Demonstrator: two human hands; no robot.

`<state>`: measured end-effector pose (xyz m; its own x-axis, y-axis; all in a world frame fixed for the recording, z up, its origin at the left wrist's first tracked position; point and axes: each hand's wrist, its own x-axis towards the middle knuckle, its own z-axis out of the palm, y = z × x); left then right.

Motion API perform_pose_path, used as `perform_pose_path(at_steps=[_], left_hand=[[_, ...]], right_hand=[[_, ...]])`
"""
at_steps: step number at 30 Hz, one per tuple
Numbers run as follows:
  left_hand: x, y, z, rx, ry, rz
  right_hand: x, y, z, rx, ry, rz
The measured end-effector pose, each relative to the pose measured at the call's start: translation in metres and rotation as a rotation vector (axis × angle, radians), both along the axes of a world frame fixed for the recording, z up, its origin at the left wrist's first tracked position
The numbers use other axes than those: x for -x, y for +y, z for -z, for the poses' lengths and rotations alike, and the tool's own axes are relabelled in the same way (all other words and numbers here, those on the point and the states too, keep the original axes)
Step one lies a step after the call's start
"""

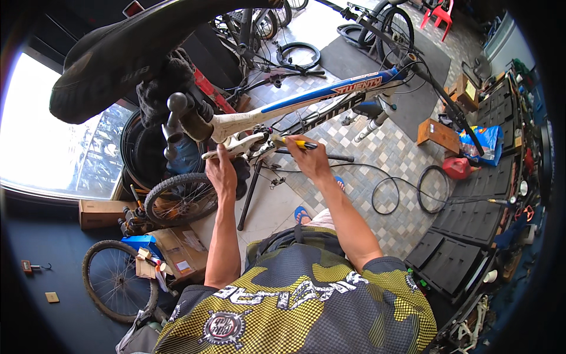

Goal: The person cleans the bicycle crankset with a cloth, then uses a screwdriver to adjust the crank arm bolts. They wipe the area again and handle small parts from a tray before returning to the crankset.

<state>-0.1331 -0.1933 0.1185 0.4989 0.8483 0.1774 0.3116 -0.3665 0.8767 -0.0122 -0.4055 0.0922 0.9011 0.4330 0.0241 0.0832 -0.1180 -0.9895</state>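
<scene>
A white and blue bicycle frame (277, 107) hangs in front of me, held near its seat end by a work stand clamp (199, 125). My left hand (220, 170) is closed around a white arm of the frame (236, 146), below the main tube. In my right hand (309, 158) is a tool with a yellow and black handle (303, 143). Its pale tip points left, at the linkage area (258, 143) beside my left hand. The tip is too small to make out, and I cannot tell if it touches. A black saddle (118, 65) looms at the upper left.
A bicycle wheel (181, 202) leans below the stand, with cardboard boxes (180, 251) nearby. A black hose (383, 177) loops across the tiled floor. Black drawers (439, 253) line the right side, near a wooden box (438, 135) and a red container (458, 168). Bicycles stand farther back.
</scene>
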Motion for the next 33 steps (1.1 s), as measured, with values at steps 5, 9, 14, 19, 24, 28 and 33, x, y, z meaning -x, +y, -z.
perform_pose_path(at_steps=[5,9,14,19,24,28,33], left_hand=[[0.001,0.009,-0.002,-0.034,0.03,0.039],[0.001,0.011,0.005,0.005,-0.023,0.02],[0.002,0.014,0.007,0.035,-0.018,0.052],[0.008,0.013,0.004,0.025,0.046,0.089],[0.005,0.009,-0.002,0.013,0.056,0.054],[0.005,0.007,-0.004,0.01,0.073,0.052],[0.006,0.011,-0.001,0.04,0.028,0.104]], right_hand=[[-0.001,0.031,0.005,0.041,-0.16,0.103],[0.002,0.036,0.007,0.121,-0.207,0.113],[0.005,0.043,0.008,0.148,-0.252,0.176],[0.001,0.046,0.013,-0.13,-0.272,0.095],[-0.005,0.037,0.014,-0.045,-0.273,0.067],[-0.003,0.032,0.01,-0.009,-0.366,0.04],[-0.005,0.034,-0.002,0.07,-0.357,0.081]])
